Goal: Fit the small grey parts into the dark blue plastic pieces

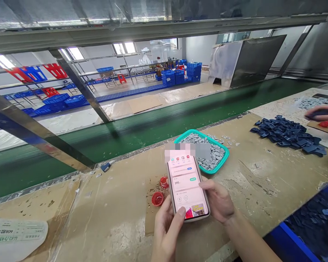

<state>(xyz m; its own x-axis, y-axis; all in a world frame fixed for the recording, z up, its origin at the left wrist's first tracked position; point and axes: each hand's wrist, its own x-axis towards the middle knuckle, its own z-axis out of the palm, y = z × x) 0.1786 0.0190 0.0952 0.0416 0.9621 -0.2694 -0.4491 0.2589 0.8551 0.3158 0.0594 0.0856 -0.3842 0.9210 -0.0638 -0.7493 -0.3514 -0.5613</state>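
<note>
Phone [187, 185], pinched by left hand [166, 225] and right hand [221, 201] above the bench [112, 218], face up, points lengthwise forward, top leaning slightly left (pixelation blurs that end); its back I can't see.

a factory workshop, by the look of it: a green conveyor belt [153, 129] runs along the far edge of a scuffed table [117, 218], a turquoise basket [225, 154] of small grey pieces [215, 155] sits by that edge, dark blue parts [287, 135] lie heaped toward the table's right edge, and stacked blue crates [194, 71] and a red stool [121, 78] stand beyond the belt.
</note>
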